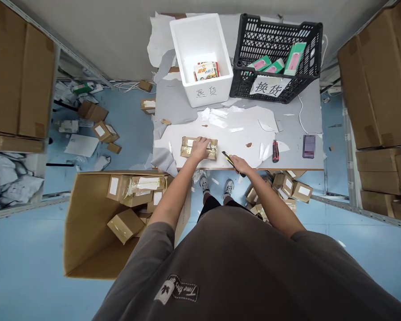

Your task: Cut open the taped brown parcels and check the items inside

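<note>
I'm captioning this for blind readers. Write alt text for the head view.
A person's left hand rests on a taped cardboard box on a worktable; the right hand holds a yellow-and-black utility knife. Farther back stand a white foam box and a black plastic crate.

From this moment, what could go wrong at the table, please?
The knife in the right hand points roughly towards the left hand on the box, so a slip might cut it. The red tool lies near the table's front edge; a bump might knock it off.
</note>
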Demonstrator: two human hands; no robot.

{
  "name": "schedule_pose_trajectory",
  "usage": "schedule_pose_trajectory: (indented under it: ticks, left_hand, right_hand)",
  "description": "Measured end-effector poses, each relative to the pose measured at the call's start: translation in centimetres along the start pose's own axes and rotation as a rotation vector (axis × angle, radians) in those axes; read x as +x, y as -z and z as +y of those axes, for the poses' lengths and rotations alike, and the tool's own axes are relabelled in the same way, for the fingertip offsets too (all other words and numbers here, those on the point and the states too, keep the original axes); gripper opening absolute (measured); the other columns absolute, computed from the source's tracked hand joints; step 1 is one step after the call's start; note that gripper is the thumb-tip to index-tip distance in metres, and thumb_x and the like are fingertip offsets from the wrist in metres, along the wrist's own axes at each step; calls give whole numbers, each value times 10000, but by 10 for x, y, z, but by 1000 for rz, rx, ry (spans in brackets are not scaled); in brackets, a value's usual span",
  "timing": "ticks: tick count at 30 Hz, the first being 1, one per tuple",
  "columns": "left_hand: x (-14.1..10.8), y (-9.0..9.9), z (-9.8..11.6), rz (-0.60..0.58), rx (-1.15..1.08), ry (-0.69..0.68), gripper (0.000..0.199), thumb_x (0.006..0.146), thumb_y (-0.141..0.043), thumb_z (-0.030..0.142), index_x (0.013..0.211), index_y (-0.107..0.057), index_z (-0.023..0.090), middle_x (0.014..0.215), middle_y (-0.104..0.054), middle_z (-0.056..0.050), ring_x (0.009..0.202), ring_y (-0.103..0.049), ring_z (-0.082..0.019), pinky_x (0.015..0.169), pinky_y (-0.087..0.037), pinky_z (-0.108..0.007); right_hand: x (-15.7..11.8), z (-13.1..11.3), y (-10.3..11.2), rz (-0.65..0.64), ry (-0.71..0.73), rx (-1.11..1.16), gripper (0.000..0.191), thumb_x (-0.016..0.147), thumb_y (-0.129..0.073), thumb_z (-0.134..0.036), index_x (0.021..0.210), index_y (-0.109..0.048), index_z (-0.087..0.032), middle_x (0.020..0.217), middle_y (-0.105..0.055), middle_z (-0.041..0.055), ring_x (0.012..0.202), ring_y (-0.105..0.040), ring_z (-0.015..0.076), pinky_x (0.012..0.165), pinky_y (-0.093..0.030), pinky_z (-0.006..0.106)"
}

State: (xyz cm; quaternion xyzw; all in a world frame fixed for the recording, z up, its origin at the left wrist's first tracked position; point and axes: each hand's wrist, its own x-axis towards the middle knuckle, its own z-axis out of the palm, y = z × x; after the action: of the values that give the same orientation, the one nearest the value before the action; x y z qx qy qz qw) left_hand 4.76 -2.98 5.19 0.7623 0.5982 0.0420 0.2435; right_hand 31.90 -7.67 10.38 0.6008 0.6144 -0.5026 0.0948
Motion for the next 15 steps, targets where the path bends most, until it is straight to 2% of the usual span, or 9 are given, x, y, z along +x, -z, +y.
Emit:
schedule_pose_trajectory:
  ticks: [4,8,11,15]
  left_hand:
    - [8,-10,2,17,40,-56,538,915,-666,130,1447,-666,213,1509,-630,-202,1470,-519,-406,1258,-405,-614]
    - [7,-24,-9,35,-7,-137,494,981,-549,147,1465,-645,172,1572,-614,-232,1559,-497,-377,1328,-350,-613]
    - [5,-31,-23,32,-36,-203,461,1027,-501,180,1466,-638,138,1661,-557,-252,1639,-434,-362,1353,-331,-629]
    - [4,-36,-35,17,-48,-249,489,1026,-479,145,1490,-636,125,1689,-528,-272,1659,-421,-360,1361,-318,-670]
  right_hand:
    - [4,-2,-8,113,31,-102,445,1198,-250,-447,1267,-650,-264,1109,-791,85,1064,-743,282,873,-527,321]
    - [14,-5,-5,179,114,-199,373,1164,-464,-449,1399,-651,-229,1310,-748,125,1206,-690,284,972,-501,330]
    - [22,-9,3,229,142,-306,397,1143,-533,-452,1443,-660,-227,1349,-708,151,1264,-644,315,987,-488,360]
    - [31,-17,14,219,176,-430,394,1128,-575,-443,1453,-679,-245,1337,-683,162,1296,-591,343,963,-472,374]
